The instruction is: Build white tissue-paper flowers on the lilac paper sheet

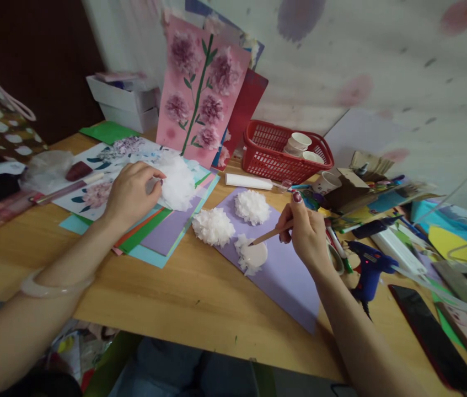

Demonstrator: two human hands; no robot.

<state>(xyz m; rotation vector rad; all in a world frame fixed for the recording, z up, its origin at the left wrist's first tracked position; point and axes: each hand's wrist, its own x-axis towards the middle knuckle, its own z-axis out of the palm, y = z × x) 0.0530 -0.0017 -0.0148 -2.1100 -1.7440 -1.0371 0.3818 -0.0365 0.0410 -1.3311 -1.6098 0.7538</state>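
Note:
My left hand (132, 193) is closed on a pile of white tissue paper (177, 179) lying on a stack of coloured sheets (162, 237). My right hand (305, 231) pinches a thin wooden brush or stick (268, 236), its tip touching a part-made white tissue flower (252, 256). That flower lies on a purple sheet (286, 275). Two finished white tissue flowers (213, 226) (252, 207) sit beside it on the same sheet.
A blue glue gun (368, 270) rests to the right, near a black phone (431, 331) and scattered pens. A red basket (283, 151) holds paper cups. A pink flower card (202, 91) leans on the wall. White boxes (123, 102) stand at the back left.

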